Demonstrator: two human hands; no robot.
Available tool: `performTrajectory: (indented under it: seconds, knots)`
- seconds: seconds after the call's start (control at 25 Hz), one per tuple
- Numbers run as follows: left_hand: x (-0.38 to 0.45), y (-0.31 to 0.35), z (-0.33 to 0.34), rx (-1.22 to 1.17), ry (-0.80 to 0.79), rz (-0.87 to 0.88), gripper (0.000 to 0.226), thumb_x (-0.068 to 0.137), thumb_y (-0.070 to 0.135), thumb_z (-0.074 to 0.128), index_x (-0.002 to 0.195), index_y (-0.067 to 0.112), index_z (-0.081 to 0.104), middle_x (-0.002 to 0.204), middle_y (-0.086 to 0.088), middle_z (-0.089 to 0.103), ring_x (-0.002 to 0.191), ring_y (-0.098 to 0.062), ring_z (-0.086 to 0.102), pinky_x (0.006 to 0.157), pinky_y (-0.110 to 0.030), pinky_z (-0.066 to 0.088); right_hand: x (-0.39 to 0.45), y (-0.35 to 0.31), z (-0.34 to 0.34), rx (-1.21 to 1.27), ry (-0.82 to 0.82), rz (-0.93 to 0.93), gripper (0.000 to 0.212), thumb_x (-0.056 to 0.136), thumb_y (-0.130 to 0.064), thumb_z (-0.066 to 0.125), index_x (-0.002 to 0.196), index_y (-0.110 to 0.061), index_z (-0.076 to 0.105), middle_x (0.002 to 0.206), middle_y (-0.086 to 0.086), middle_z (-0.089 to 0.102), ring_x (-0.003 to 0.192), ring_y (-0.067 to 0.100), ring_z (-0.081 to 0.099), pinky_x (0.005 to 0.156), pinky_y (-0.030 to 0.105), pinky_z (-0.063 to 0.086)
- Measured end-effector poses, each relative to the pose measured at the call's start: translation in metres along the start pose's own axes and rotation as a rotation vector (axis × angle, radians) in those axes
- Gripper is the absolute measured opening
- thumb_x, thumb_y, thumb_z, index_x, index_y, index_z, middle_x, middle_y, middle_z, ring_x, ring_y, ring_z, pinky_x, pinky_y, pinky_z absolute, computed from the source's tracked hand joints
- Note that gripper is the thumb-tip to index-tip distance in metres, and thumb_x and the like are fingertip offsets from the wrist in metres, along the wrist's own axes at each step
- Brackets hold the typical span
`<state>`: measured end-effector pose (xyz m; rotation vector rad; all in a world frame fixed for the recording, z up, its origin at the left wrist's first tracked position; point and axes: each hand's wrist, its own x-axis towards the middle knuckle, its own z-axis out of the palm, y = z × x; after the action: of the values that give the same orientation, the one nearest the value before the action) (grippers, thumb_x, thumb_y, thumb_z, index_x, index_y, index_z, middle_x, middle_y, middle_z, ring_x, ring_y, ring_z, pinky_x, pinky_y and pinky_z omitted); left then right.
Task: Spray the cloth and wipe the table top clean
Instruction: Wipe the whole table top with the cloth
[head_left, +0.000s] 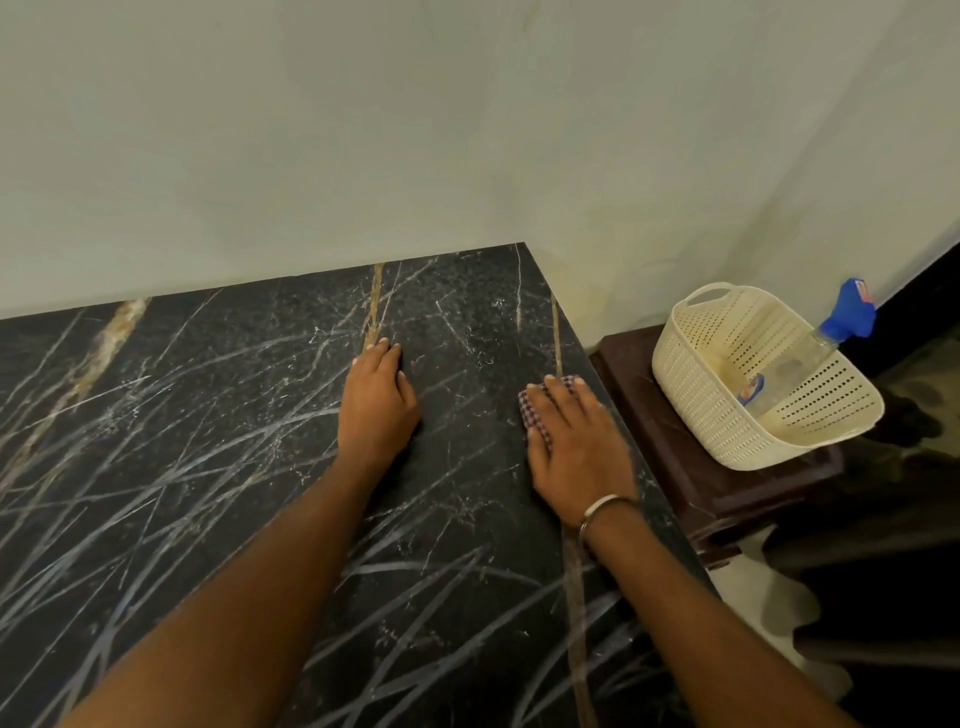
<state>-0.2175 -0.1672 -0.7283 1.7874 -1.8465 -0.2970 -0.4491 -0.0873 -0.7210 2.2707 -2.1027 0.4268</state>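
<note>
Two bare forearms reach in from the bottom of the frame across a dark, marble-patterned worktop (218, 426) streaked with pale and gold veins. In the centre, the left hand (376, 397) lies on the stone with its fingers loosely bent, holding nothing, seemingly bracing. Just to its right, near the worktop's right edge, the right hand (574, 441), with a thin metal bangle (605, 509) at the wrist, presses flat with straight fingers on a small checked cloth (535, 410), most of which is hidden beneath the palm. The slight blur on this hand suggests it is mid-wipe. Farther right, off the worktop, a low dark wooden stand (691, 467) carries a cream perforated basket (727, 431), and a clear spray bottle (810, 353) with a blue trigger head lies tilted inside it against the far rim. Behind everything, across the upper frame, is a plain pale wall (415, 130). With the bottle put away and the cloth on the stone, the spraying looks finished and the wiping under way. How much of the surface is already clean cannot be told, since the veined pattern hides any dirt or damp trail; the large left portion may remain.
</note>
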Motion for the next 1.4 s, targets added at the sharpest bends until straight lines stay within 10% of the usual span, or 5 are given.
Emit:
performTrajectory:
  seconds: [1.4]
  knots:
    - [-0.061,0.007,-0.011,0.028,-0.005,0.026,0.044,0.097,0.014,0.040,0.138,-0.001,0.046,0.145,-0.016,0.045,0.137,-0.028,0.038,0.118,-0.041,0.025,-0.081,-0.001,-0.026,-0.038,0.024,0.203,0.051,0.094,-0.036,0.038,0.143,-0.023,0.039,0.151,0.000,0.038,0.143,0.026,0.025,0.115,0.045,0.028]
